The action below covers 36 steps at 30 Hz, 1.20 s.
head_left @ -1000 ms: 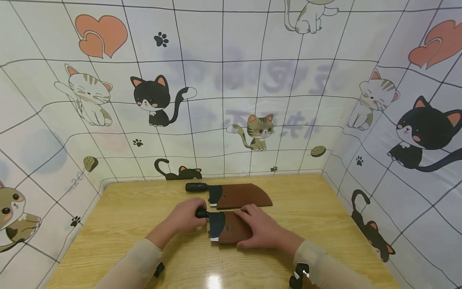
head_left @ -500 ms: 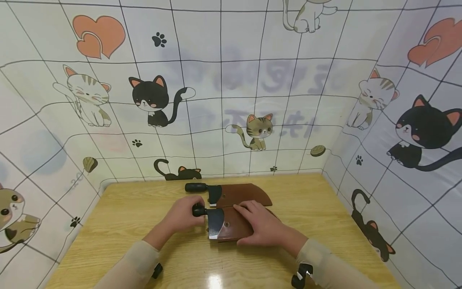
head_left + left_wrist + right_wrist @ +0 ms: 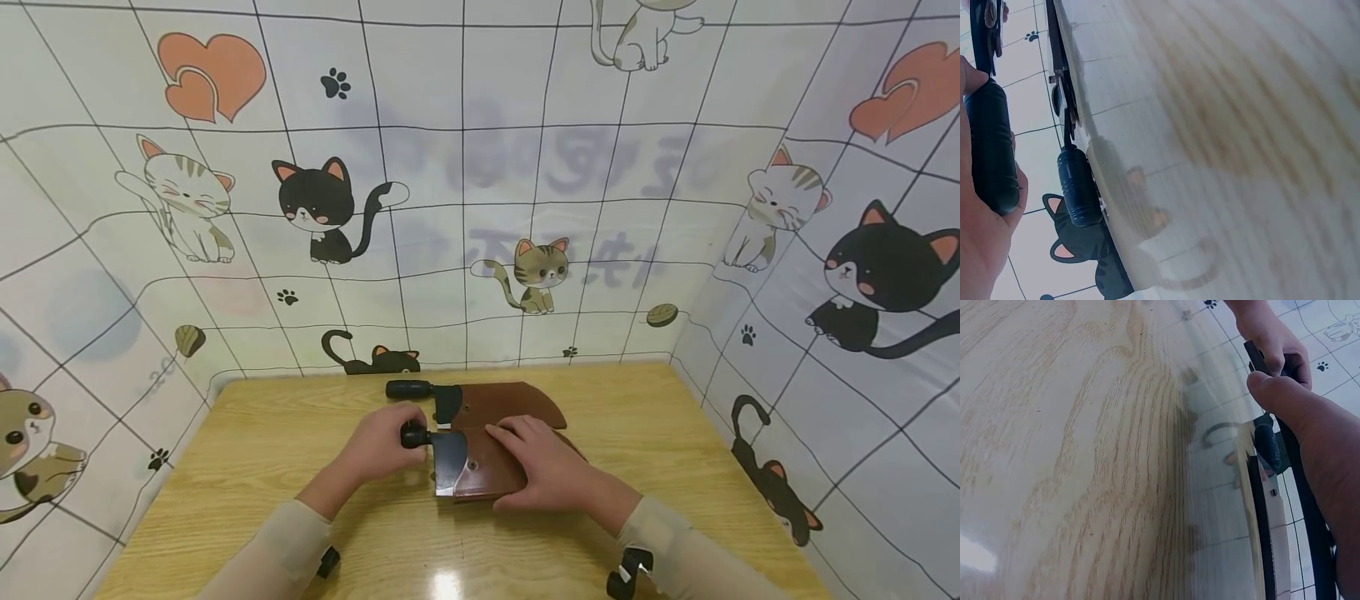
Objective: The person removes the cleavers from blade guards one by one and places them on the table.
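In the head view, my left hand (image 3: 382, 442) grips the black handle (image 3: 991, 150) of the nearer cleaver. Its broad dark blade (image 3: 448, 458) shows at the cut-away end of a brown leather sheath (image 3: 483, 471) with a snap. From the other end my right hand (image 3: 551, 471) grips this sheath, thumb on the near edge and fingers over the top. Both wrist views show the sheathed cleaver held above the table. Behind it lies a second cleaver with a ribbed black handle (image 3: 408, 389), in a similar brown sheath (image 3: 517, 402); the held sheath overlaps its front edge.
A glossy wood-grain table (image 3: 262, 450) lies under both hands. White cloth (image 3: 465, 167) printed with cats and grid lines hangs behind it and at both sides. Black wrist mounts (image 3: 630, 571) sit at my sleeves.
The nearer cleaver has been raised and shifted slightly toward the back with both hands, so its sheath now overlaps the rear one. Little differs over the last half second.
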Available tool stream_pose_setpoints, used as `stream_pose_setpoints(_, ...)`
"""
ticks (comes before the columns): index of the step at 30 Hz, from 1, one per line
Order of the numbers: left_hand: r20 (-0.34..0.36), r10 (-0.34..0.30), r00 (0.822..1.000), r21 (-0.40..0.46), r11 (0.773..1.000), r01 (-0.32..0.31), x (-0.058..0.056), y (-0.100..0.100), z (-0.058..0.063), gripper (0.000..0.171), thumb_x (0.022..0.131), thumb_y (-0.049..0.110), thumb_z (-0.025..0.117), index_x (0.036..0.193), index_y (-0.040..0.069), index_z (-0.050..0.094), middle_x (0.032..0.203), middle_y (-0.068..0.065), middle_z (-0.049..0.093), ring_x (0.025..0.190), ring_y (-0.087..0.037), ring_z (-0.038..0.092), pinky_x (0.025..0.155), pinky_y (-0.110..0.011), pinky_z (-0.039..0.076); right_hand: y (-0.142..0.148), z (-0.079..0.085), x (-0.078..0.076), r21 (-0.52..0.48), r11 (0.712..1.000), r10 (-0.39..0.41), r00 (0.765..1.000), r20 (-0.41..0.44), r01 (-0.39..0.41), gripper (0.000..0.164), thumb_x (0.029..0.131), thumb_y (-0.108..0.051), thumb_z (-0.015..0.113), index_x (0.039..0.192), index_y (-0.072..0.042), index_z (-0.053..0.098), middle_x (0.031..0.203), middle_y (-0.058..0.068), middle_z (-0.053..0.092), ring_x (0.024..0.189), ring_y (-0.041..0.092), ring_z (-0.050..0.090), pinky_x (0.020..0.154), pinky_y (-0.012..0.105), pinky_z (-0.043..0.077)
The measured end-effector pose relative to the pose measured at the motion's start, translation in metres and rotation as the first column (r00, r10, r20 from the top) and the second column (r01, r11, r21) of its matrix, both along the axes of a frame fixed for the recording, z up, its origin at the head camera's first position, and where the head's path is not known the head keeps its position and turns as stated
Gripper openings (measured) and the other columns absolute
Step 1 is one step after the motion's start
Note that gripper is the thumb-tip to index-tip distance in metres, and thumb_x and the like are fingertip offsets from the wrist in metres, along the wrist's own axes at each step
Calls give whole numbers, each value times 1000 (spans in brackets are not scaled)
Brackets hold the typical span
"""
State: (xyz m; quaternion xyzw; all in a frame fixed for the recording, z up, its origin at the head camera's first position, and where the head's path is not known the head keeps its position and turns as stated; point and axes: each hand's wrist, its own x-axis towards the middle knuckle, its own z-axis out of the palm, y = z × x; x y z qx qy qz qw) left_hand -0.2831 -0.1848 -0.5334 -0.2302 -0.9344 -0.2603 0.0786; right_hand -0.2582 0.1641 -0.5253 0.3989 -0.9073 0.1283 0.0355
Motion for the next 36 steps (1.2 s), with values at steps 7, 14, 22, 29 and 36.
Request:
stream_pose_setpoints(7,-25,1,1000,-16,1000,-1,2,0,3,30,79,27,87,101,32,67,97,19,61,83,-9,58,75,-35,51,0,1,1,5,1000,-6,1000,-18,6,117,82,-81,83,172,-20,41,159,1,49,149,23,45,125,52,36)
stream_pose_setpoints(14,-50,-9,999,-53,999,6,6,-2,9,31,79,30,86,101,35,65,98,20,60,85,-9,57,74,-35,49,-1,0,2,0,1000,-8,999,-33,8,118,81,-80,85,172,-19,41,159,2,49,148,24,46,125,52,37)
stream_pose_setpoints(22,-94,-17,995,-81,997,10,7,-2,11,31,77,33,85,101,35,65,97,20,60,84,-8,55,71,-33,47,-1,3,6,1,1000,-14,999,-40,14,116,81,-80,84,172,-22,42,158,1,50,148,23,47,124,50,39)
stream_pose_setpoints(29,-146,-21,989,-85,996,9,7,-3,10,31,75,33,83,101,34,67,96,20,58,79,-7,54,67,-31,45,-1,5,7,-6,1000,-19,999,-45,18,117,80,-79,86,172,-21,42,158,0,50,148,23,46,123,51,40)
stream_pose_setpoints(36,-190,-28,981,-105,994,8,6,-5,7,32,75,36,83,103,34,68,97,19,59,80,-7,54,66,-31,45,1,6,6,5,1000,-17,998,-68,18,117,81,-89,76,172,-23,41,158,0,50,148,22,47,122,51,42)
